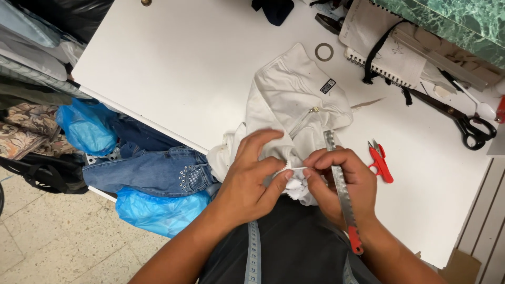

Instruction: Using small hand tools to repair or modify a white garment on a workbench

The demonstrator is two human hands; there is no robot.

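At the worktop's [173, 68] near edge, both hands pinched the white garment [294, 105] — left hand [252, 179] on fabric, right hand [342, 181] also gripping a metal ruler [342, 189] — which might slip and skew the fold.

White table [200, 63] with scissors [457, 118], garment [294, 100]

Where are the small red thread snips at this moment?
In the head view, the red thread snips lie on the white table, just right of the right hand and below-left of the large black scissors.
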